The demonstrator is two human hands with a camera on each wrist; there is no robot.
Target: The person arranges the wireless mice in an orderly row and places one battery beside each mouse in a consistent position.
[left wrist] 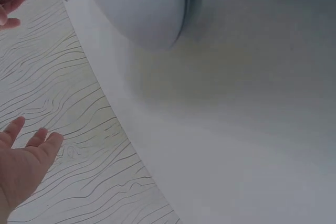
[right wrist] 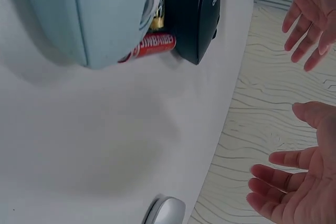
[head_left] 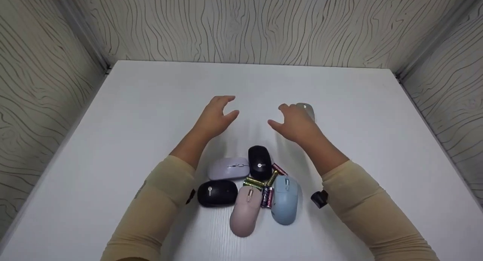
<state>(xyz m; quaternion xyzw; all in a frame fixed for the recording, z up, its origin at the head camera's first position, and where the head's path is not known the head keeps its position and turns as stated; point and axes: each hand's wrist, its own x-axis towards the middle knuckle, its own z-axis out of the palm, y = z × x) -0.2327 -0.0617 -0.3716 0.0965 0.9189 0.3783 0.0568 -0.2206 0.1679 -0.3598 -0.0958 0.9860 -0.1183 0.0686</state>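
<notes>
The left hand (head_left: 215,119) is released, thumb and fingers parted, in the air above the middle of the white table (head_left: 151,102). The right hand (head_left: 296,123) is likewise empty, fingers loosely bent, farther toward the table's right edge; in the head view it partly hides a grey mouse (head_left: 308,110), which lies by itself nearer the far right corner.

The other mice cluster on the near half of the table, about midway between its left and right edges. A black mouse (head_left: 259,159) is farthest from the near edge, with a pale lavender mouse (head_left: 226,169) just beside it. Another black mouse (head_left: 217,193) lies to the left, a pink mouse (head_left: 243,217) nearest the near edge, a light-blue mouse (head_left: 285,204) to the right. Both black mice bear small pale logos, too small to read.

Among them lie gold batteries (head_left: 253,183), red-and-dark batteries (head_left: 268,197) side by side, and a red battery (head_left: 280,169). White capitals run along the red one; "BANG" seems readable in the right wrist view, the rest uncertain.
</notes>
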